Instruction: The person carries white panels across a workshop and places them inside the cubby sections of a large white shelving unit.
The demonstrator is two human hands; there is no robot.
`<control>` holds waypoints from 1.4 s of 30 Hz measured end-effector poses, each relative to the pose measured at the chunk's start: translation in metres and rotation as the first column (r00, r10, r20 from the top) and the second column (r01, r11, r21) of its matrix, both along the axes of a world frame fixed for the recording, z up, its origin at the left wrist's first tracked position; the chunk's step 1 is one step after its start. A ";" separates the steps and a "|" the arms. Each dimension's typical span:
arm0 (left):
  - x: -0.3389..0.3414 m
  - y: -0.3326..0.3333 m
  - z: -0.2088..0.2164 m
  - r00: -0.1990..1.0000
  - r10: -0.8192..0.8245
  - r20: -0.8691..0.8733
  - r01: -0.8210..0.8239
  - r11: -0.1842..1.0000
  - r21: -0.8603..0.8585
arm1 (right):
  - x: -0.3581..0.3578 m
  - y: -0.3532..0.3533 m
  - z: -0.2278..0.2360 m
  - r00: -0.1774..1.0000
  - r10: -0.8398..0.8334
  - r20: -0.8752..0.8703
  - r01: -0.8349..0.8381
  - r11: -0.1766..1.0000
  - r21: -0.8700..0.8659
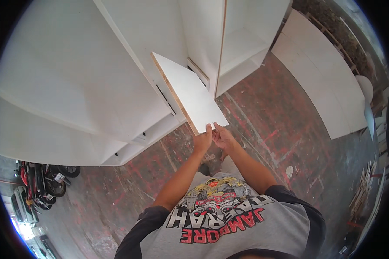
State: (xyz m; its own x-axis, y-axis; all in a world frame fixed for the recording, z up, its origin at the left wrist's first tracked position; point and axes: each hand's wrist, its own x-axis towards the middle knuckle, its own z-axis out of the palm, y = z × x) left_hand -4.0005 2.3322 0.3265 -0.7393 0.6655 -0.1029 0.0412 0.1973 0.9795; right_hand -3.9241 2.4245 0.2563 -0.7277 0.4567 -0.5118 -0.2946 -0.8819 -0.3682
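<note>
A white board (188, 93) with a raw brown edge along its left side reaches away from me, its far end inside the opening of a tall white cabinet (199, 32). My left hand (204, 139) grips the near end of the board, thumb on the upper face and fingers underneath. Close beside it, my right hand (223, 137) pinches the same near edge by the right corner, its fingers partly hidden below. Dark slide rails (164, 97) show on the cabinet's inner walls, left and right of the board.
Large white cabinet panels (69, 73) fill the left side. At the right, a wide white sheet (322, 77) lies near wood scraps (362, 192). Stained concrete floor (268, 125) stretches around me. Motorcycles (45, 181) stand at the lower left.
</note>
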 end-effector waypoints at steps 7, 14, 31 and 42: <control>-0.125 0.108 -0.080 0.970 0.229 0.082 -0.234 0.971 0.047 | -0.122 0.109 -0.078 0.998 0.029 0.062 -0.021 0.993 -0.118; -0.199 0.147 -0.157 0.547 0.358 0.756 -0.655 0.746 0.120 | -0.207 0.167 -0.124 0.980 0.157 0.121 -0.138 0.978 -0.156; -0.274 0.136 -0.351 0.288 -0.010 0.957 -0.709 0.670 0.220 | -0.270 0.213 -0.249 0.893 0.383 0.238 -0.363 0.923 -0.125; -0.320 0.159 -0.420 0.276 -0.067 0.959 -0.692 0.678 0.246 | -0.312 0.232 -0.327 0.883 0.394 0.254 -0.401 0.916 -0.024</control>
State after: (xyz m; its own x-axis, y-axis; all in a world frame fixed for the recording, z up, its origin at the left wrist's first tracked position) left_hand -4.3202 2.4910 -0.0933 -0.5958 0.5761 -0.5596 -0.7785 -0.5855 0.2262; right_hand -4.2357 2.6565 -0.0710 -0.7020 0.1729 -0.6909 0.1830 -0.8937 -0.4096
